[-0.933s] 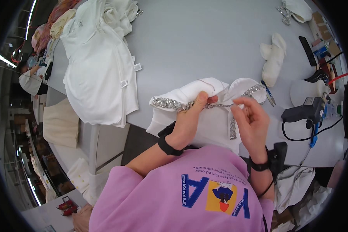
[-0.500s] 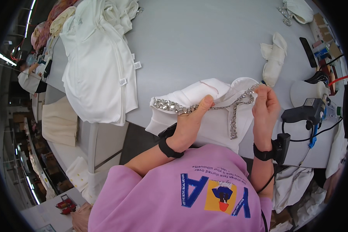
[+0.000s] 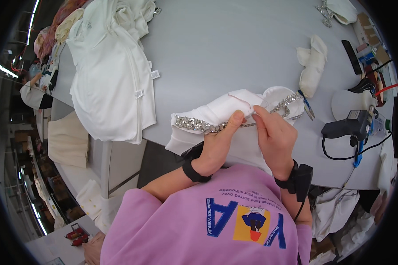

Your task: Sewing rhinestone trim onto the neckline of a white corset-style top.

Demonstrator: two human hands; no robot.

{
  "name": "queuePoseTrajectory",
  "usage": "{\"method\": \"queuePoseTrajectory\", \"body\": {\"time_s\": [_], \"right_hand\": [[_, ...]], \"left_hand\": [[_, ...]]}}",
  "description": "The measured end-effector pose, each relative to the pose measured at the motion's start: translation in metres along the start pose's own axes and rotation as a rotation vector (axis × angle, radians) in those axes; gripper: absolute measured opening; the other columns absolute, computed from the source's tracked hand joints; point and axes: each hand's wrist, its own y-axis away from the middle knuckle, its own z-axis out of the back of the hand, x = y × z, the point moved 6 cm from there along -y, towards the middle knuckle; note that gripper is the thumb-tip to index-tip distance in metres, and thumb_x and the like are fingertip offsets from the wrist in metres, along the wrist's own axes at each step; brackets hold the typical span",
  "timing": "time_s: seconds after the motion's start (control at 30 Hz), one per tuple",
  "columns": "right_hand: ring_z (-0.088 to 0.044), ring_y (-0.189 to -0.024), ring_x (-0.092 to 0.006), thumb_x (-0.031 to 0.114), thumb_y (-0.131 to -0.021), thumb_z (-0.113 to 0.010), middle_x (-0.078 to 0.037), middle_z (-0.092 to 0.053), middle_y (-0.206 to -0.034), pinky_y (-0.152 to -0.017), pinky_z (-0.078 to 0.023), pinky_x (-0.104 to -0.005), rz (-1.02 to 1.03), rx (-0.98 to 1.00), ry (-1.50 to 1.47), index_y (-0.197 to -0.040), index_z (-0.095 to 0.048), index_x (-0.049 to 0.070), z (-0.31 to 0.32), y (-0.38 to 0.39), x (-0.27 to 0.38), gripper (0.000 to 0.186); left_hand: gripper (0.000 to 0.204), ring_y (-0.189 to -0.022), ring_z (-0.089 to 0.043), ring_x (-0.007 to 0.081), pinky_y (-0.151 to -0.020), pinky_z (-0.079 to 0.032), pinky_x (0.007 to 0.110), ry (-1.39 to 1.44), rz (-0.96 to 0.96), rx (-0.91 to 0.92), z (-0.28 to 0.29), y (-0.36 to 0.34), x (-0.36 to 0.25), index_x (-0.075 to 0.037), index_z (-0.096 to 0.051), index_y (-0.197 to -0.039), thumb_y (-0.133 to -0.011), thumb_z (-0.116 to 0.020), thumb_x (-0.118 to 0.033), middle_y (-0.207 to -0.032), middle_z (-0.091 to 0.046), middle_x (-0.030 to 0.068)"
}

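Observation:
A white garment (image 3: 216, 110) with a silver rhinestone trim (image 3: 194, 124) lies at the near edge of the grey table (image 3: 234, 48). My left hand (image 3: 219, 143) pinches the trim and cloth, thumb pressed up against the fold. My right hand (image 3: 274, 134) pinches the same edge just right of it, fingertips almost meeting the left thumb. More trim (image 3: 289, 102) runs off to the right over the garment. Both wrists wear black bands.
A pile of white garments (image 3: 112, 75) covers the table's left side. A rolled white cloth (image 3: 311, 66), small blue-handled snips (image 3: 307, 106), a black glue gun (image 3: 347, 128) with cord, and small items along the right edge lie nearby.
My right hand has come back left and down from the garment's right end, closing in on my left hand. The trim now lies flatter across the garment.

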Motion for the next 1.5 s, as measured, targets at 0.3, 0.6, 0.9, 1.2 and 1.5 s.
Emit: {"method": "queuePoseTrajectory", "body": {"time_s": [0.3,0.6,0.9,1.2,1.5], "right_hand": [[-0.050,-0.054,-0.0201,-0.001,-0.075,-0.063,-0.008,-0.053,-0.068,-0.048,-0.039,-0.0276,0.025,0.124,-0.320,-0.084,-0.059,0.002,-0.005,0.006,0.009,0.010],[-0.053,-0.074,-0.0089,0.006,-0.085,-0.058,-0.006,-0.061,-0.084,-0.067,-0.043,-0.0215,-0.502,-0.002,-0.953,-0.086,-0.059,-0.002,-0.019,0.018,-0.011,0.008],[-0.052,-0.066,-0.0145,0.006,-0.079,-0.063,-0.003,-0.059,-0.073,-0.071,-0.038,-0.0261,-0.327,0.002,-0.540,-0.080,-0.061,0.003,-0.011,0.024,0.010,0.004],[-0.052,-0.064,-0.0185,0.000,-0.076,-0.061,-0.005,-0.057,-0.070,-0.066,-0.040,-0.0296,-0.287,-0.070,-0.454,-0.076,-0.059,0.003,-0.009,0.033,0.010,0.004],[-0.052,-0.066,-0.0197,-0.004,-0.077,-0.059,-0.008,-0.054,-0.071,-0.073,-0.044,-0.0292,-0.020,0.124,-0.521,-0.077,-0.058,0.002,-0.008,0.031,0.043,0.006]], "left_hand": [[0.023,-0.079,-0.053,0.0083,-0.075,-0.043,0.023,0.207,0.199,-0.029,-0.003,-0.005,0.014,-0.008,-0.060,-0.096,-0.086,-0.060,-0.028,-0.084,-0.058,0.0004],[0.022,-0.087,-0.053,0.0097,-0.078,-0.042,0.028,0.194,0.121,0.008,-0.007,-0.003,0.018,-0.010,-0.057,-0.105,-0.089,-0.054,-0.025,-0.093,-0.058,-0.0007],[0.027,-0.081,-0.052,0.0083,-0.074,-0.042,0.024,0.161,0.212,-0.020,-0.005,-0.002,0.024,-0.005,-0.058,-0.097,-0.086,-0.060,-0.029,-0.087,-0.057,0.0002],[0.038,-0.092,-0.051,0.0102,-0.082,-0.041,0.025,-0.066,0.273,-0.040,-0.005,0.005,0.031,-0.004,-0.057,-0.106,-0.086,-0.059,-0.036,-0.100,-0.058,0.0029],[0.035,-0.086,-0.049,0.0068,-0.074,-0.039,0.022,-0.148,0.235,0.030,-0.011,-0.020,0.015,-0.006,-0.058,-0.099,-0.085,-0.059,-0.038,-0.092,-0.057,-0.0003]]}}
